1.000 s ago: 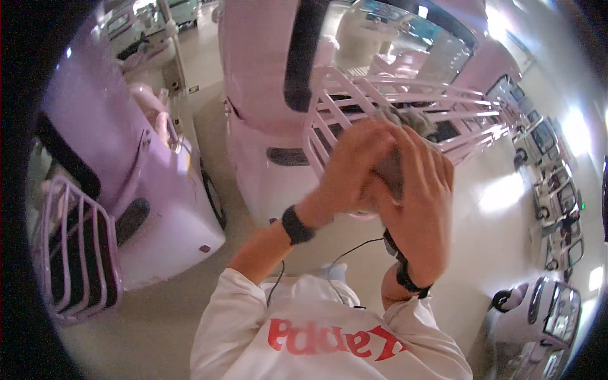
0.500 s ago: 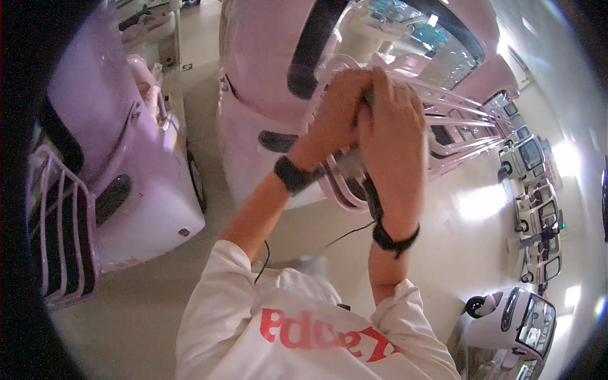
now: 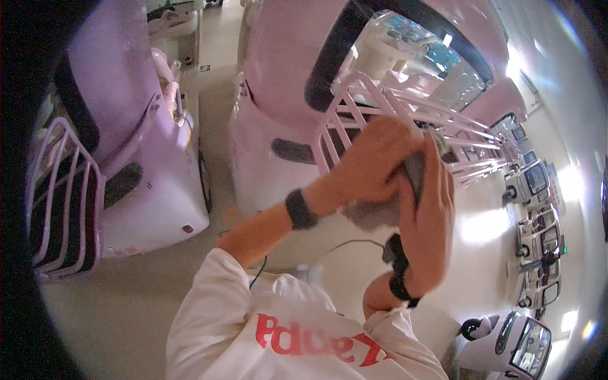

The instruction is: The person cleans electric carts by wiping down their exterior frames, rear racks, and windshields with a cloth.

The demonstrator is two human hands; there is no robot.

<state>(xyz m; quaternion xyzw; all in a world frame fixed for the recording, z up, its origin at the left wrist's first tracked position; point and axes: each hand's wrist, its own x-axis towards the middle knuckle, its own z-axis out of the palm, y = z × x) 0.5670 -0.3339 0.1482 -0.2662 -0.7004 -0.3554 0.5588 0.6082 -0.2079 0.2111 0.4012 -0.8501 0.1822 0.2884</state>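
A crumpled grey cloth (image 3: 373, 214), blurred by motion, hangs between my hands in front of my chest. My left hand (image 3: 379, 155) is closed on its upper part, with the knuckles turned up. Pressed close on the other side, my right hand (image 3: 436, 190) has its fingers bent round the same cloth; the fingertips are partly hidden. Just beyond both hands stands the pink tubular rack (image 3: 354, 95) on the end of a pale pink vehicle (image 3: 278, 69). From this view I cannot tell whether the hands touch the rack.
Another pink vehicle (image 3: 152, 202) with a barred rack (image 3: 69, 190) stands at the left, past a narrow strip of floor. Several small white vehicles line the right side, one (image 3: 506, 345) at the lower right. A thin dark cable (image 3: 348, 242) runs near my right wrist.
Both hands have come down and nearer to me, off the front of the rack, moving slightly right. More of the grey cloth and the rack now shows.
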